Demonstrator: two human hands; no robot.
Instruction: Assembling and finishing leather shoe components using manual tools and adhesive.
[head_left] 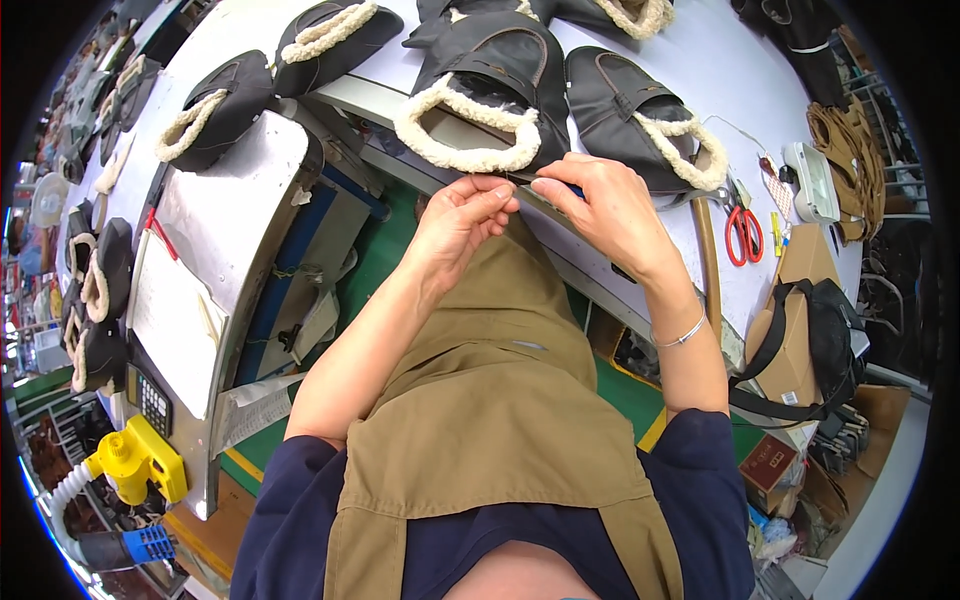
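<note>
A black leather shoe upper with a cream fleece collar (470,155) lies at the table's near edge, its opening turned toward me. Just below that collar, my left hand (462,225) pinches thumb and fingers together; whatever is between them is too small to make out. My right hand (605,205) is closed around a small tool with a dark blue handle (573,189). Its thin tip points left, close to my left fingertips and the fleece edge. Beside my right hand rests another fleece-lined black upper (645,120).
More black uppers (225,105) lie on the white table, with others beyond. Red-handled scissors (743,235), a wooden stick (708,260) and a white tray (810,180) sit to the right. On the left are a metal-topped stand (240,190), papers, a calculator (150,400) and a yellow device (140,465).
</note>
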